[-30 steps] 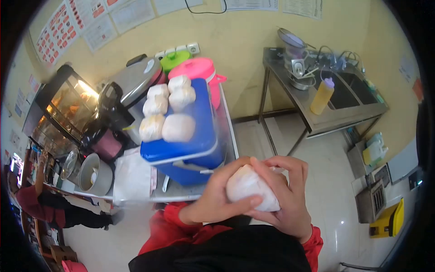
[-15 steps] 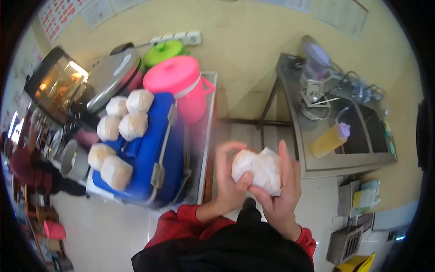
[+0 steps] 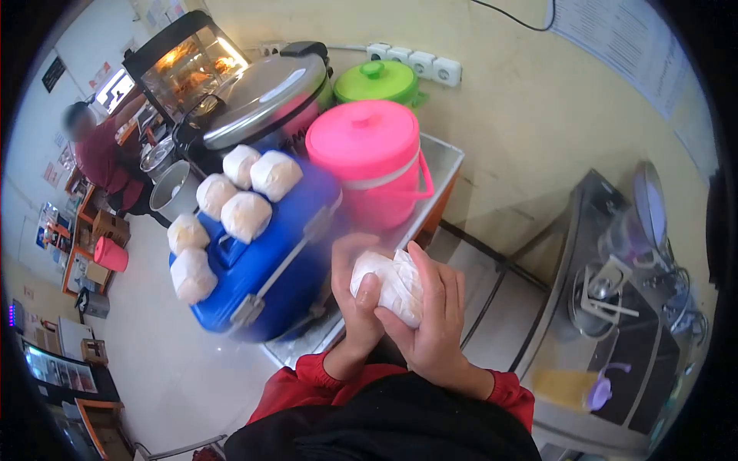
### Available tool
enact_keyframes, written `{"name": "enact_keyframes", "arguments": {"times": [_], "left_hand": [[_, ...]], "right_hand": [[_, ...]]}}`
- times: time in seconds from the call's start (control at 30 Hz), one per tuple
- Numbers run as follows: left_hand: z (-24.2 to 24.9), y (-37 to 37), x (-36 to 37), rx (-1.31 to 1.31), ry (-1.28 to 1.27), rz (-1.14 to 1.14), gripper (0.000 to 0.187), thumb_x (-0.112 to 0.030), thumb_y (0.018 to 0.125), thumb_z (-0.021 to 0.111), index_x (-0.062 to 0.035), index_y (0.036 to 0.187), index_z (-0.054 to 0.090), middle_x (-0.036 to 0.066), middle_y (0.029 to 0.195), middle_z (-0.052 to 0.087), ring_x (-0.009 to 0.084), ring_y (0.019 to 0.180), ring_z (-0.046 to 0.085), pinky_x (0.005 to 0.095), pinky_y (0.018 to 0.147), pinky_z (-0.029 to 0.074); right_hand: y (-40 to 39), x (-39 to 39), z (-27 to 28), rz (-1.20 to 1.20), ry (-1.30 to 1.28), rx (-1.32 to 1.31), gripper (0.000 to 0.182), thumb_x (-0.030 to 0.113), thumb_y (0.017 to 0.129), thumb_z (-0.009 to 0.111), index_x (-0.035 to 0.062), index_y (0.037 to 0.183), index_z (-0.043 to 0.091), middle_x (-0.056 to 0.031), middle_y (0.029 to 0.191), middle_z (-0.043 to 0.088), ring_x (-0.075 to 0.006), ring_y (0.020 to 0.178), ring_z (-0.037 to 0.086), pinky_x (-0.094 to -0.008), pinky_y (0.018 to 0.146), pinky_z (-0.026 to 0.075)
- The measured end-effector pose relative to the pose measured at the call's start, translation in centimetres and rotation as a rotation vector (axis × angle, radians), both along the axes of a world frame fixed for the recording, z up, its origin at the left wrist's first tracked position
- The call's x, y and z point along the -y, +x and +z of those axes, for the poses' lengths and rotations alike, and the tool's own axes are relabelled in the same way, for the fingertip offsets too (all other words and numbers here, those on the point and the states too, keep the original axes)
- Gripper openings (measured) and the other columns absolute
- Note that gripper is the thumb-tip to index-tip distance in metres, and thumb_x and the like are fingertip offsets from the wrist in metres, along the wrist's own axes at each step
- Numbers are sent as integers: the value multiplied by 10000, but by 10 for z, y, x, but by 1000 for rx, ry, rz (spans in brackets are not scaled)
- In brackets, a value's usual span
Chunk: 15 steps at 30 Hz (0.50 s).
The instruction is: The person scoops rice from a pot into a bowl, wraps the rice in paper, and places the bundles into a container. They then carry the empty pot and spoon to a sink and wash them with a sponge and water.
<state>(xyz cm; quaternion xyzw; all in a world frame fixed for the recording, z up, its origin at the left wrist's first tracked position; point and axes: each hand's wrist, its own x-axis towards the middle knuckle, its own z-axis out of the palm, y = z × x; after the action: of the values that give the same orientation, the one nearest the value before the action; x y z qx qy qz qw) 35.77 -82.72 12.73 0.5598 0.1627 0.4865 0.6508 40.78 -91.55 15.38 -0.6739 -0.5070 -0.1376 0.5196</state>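
Both of my hands close around one white paper-wrapped bundle [image 3: 390, 283] in front of my chest. My left hand [image 3: 354, 300] grips its left side with the thumb on top. My right hand [image 3: 432, 319] cups it from the right and below, fingers laid over the wrap. Just left of my hands stands a blue cooler box [image 3: 270, 257] with several similar white wrapped bundles [image 3: 244, 215] lying on its lid. A pink lidded bucket [image 3: 373, 161] stands behind the cooler, a little beyond my hands.
A green lidded pot [image 3: 378, 80] and a large rice cooker [image 3: 265, 92] stand at the back by the wall sockets. A steel table [image 3: 438, 165] carries these. A steel sink counter [image 3: 607, 323] with a yellow squeeze bottle [image 3: 565, 386] is at right. Another person [image 3: 96, 150] stands by a lit display case [image 3: 181, 58] far left.
The view has swung, so the cooler and pink bucket now sit nearer my hands. Both hands keep hold of the wrapped bundle and have shifted their fingers around it.
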Motion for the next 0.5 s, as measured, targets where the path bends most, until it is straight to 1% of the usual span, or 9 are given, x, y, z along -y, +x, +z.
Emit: {"name": "enact_keyframes", "arguments": {"times": [0.13, 0.17, 0.2, 0.23, 0.27, 0.37, 0.4, 0.47, 0.5], "left_hand": [[-2, 48, -45, 91, 4, 97, 513, -468, 792, 521, -11, 1017, 460, 96, 887, 525, 155, 782, 513, 266, 707, 410], [0, 57, -58, 123, -57, 95, 524, -484, 795, 517, -16, 1023, 450, 101, 898, 522, 163, 788, 519, 274, 707, 420], [4, 65, -70, 153, -115, 92, 536, -499, 798, 513, -21, 1030, 441, 106, 908, 519, 172, 795, 524, 282, 706, 430], [17, 71, -77, 242, -222, -17, 537, -505, 800, 510, -34, 1042, 422, 113, 908, 520, 186, 812, 535, 302, 703, 450], [9, 76, -91, 260, -263, -48, 511, -500, 821, 468, -42, 1042, 416, 111, 903, 519, 197, 814, 550, 305, 679, 468], [3, 91, -118, 416, -331, -100, 461, -476, 855, 383, -51, 1029, 421, 83, 881, 504, 194, 771, 566, 301, 637, 475], [3, 92, -124, 352, -306, -76, 469, -480, 841, 418, -51, 1030, 394, 89, 854, 499, 225, 712, 568, 326, 595, 473], [10, 105, -134, 536, -380, -225, 498, -487, 822, 463, -50, 1037, 360, 113, 797, 512, 264, 637, 562, 346, 545, 466], [13, 112, -139, 499, -358, -137, 527, -502, 803, 501, -53, 1027, 339, 131, 708, 518, 287, 579, 546, 365, 511, 459]], "right_hand": [[58, -49, 4, 128, -7, 105, 661, 302, 762, 667, -73, 1242, 410, -190, 1084, 520, -308, 895, 491, -378, 798, 396], [74, -60, 12, 220, -56, 92, 654, 374, 811, 604, -87, 1234, 414, -191, 1089, 528, -287, 912, 502, -376, 827, 390], [91, -69, 23, 292, -75, 54, 624, 352, 817, 602, -66, 1242, 417, -178, 1078, 532, -289, 916, 505, -371, 823, 395], [111, -76, 35, 364, -93, 13, 595, 330, 824, 600, -45, 1250, 421, -164, 1067, 536, -292, 920, 508, -367, 819, 399], [132, -86, 43, 434, -108, -29, 568, 309, 830, 597, -23, 1257, 425, -150, 1056, 540, -295, 924, 511, -362, 815, 404], [195, -131, 49, 239, 55, -156, 318, 154, 823, 595, 6, 1103, 561, -134, 1017, 556, -292, 908, 526, -361, 851, 386], [219, -153, 51, 179, 51, -148, 291, 140, 814, 600, 21, 1078, 575, -135, 1009, 553, -292, 929, 518, -361, 855, 383], [269, -205, 44, 98, 47, -48, 271, 138, 800, 614, 56, 1057, 592, -133, 999, 546, -291, 967, 500, -366, 860, 385], [294, -235, 33, 82, 48, 49, 278, 150, 796, 624, 75, 1062, 595, -130, 996, 543, -290, 984, 490, -370, 860, 390]]}}
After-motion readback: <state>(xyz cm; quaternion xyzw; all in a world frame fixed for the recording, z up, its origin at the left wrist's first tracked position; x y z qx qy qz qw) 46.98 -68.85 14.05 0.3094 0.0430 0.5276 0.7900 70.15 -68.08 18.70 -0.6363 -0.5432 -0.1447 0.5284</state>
